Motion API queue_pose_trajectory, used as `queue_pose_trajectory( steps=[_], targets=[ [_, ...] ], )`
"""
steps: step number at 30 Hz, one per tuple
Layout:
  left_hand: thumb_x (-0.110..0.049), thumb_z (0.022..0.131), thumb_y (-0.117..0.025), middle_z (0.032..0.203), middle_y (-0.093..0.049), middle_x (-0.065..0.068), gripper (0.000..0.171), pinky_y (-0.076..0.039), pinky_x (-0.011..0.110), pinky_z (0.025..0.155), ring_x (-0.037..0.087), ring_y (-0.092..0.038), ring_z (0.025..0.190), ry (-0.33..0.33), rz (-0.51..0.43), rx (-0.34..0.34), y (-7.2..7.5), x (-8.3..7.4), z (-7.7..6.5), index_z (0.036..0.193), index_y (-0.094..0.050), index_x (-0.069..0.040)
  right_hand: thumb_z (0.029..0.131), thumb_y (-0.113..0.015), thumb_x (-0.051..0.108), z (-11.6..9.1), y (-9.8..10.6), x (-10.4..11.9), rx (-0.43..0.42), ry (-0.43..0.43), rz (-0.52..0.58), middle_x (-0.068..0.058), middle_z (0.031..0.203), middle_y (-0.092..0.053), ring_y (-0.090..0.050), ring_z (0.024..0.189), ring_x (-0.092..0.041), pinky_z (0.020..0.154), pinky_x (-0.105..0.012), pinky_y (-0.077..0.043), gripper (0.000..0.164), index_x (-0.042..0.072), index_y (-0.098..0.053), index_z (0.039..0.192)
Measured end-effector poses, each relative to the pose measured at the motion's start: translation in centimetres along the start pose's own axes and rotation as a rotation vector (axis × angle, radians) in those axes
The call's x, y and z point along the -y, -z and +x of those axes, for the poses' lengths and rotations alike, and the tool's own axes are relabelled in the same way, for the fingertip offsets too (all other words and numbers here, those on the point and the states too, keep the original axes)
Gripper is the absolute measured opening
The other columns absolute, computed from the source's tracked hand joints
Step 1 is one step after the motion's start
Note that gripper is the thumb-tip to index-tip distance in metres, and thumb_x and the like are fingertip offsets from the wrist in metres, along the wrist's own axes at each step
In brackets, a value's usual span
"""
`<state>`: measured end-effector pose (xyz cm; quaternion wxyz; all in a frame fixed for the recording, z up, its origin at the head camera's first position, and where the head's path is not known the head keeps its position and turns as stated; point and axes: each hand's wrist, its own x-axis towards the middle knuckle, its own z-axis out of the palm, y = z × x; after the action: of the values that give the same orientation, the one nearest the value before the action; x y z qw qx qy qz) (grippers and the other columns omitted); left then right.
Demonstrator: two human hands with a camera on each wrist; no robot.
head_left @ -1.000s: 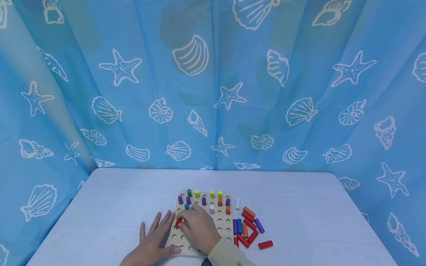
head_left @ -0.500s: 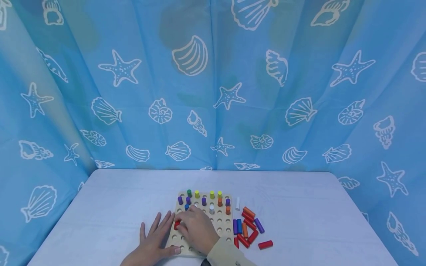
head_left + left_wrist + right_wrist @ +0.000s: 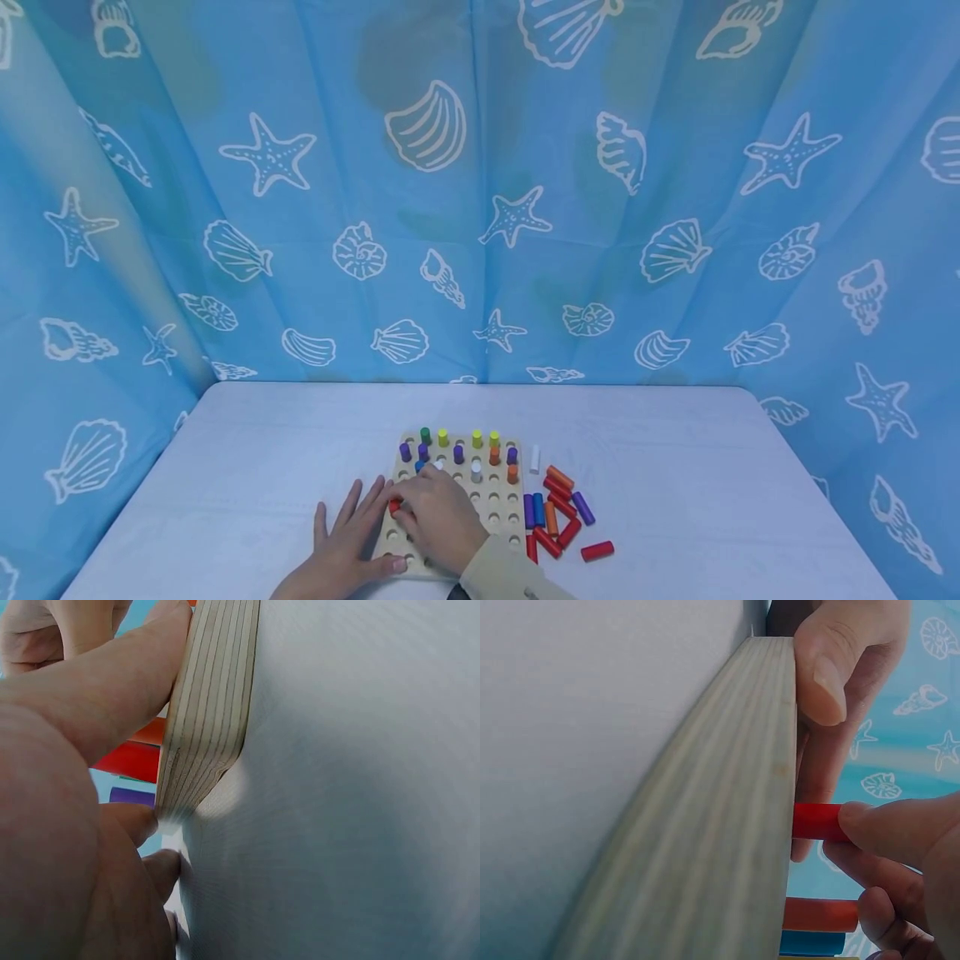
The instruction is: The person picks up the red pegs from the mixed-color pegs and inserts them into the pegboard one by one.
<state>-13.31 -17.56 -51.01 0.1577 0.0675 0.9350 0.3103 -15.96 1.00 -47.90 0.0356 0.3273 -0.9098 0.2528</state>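
A wooden pegboard (image 3: 503,508) with rows of round holes lies on the table. Between thumb and fingers my right hand (image 3: 442,517) pinches a red peg (image 3: 816,822) over the board's left side; in the right wrist view the peg stands upright from the board face, its lower end at the surface. Whether it sits in a hole is hidden. My left hand (image 3: 345,542) rests along the left edge with spread, straight fingers, its thumb on the near left corner. Several pegs stand in the far rows, among them a green peg (image 3: 425,436) and a white peg (image 3: 476,472).
Loose pegs lie right of the board, including a purple peg (image 3: 583,508), an orange peg (image 3: 560,477) and a separate red peg (image 3: 597,551). A white cloth covers the table (image 3: 675,483). A blue shell-patterned curtain (image 3: 480,275) hangs behind.
My right hand has shifted slightly left with the red peg, toward the board's left edge. My left hand stays in place.
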Motion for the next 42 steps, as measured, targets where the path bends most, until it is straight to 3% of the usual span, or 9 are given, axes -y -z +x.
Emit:
queue_pose_trajectory(
  steps=[10,21,32,42],
  targets=[
    [-0.073,0.071,-0.074,0.165,-0.023,0.014,0.113,0.022,0.074,0.104,0.047,0.001,0.151,-0.002,0.001,-0.005,-0.1,-0.1,0.0,0.158,-0.032,-0.015,0.096,-0.071,0.026,0.2,-0.1,-0.1,0.002,0.019,-0.041,0.013,0.112,-0.073,-0.054,0.092,-0.001,0.081,-0.02,-0.049,0.028,0.023,-0.072,0.123],
    [-0.077,0.069,-0.071,0.165,-0.023,0.015,0.117,0.022,0.075,0.104,0.048,-0.001,0.151,0.025,0.018,0.0,-0.3,0.4,0.0,0.159,-0.03,-0.015,0.094,-0.073,0.022,-0.9,1.6,0.3,-0.055,0.028,-0.076,0.011,0.11,-0.074,-0.058,0.096,-0.006,0.09,-0.027,-0.051,0.023,0.018,-0.074,0.117],
    [-0.074,0.071,-0.072,0.165,-0.023,0.015,0.115,0.019,0.075,0.105,0.048,-0.002,0.151,0.043,0.037,0.009,0.0,-0.3,-0.2,0.16,-0.028,-0.015,0.096,-0.07,0.029,-2.1,3.8,-0.5,-0.047,-0.086,-0.067,0.011,0.112,-0.072,-0.057,0.099,-0.006,0.087,-0.029,-0.051,0.025,0.022,-0.073,0.12],
    [-0.076,0.069,-0.073,0.165,-0.022,0.014,0.117,0.021,0.074,0.106,0.046,-0.001,0.151,0.035,0.022,-0.001,-0.1,-0.2,0.1,0.16,-0.029,-0.015,0.095,-0.072,0.028,-2.9,4.7,-1.0,-0.078,-0.206,0.001,0.01,0.113,-0.072,-0.059,0.105,-0.011,0.094,-0.038,-0.054,0.024,0.021,-0.073,0.118]
  ],
)
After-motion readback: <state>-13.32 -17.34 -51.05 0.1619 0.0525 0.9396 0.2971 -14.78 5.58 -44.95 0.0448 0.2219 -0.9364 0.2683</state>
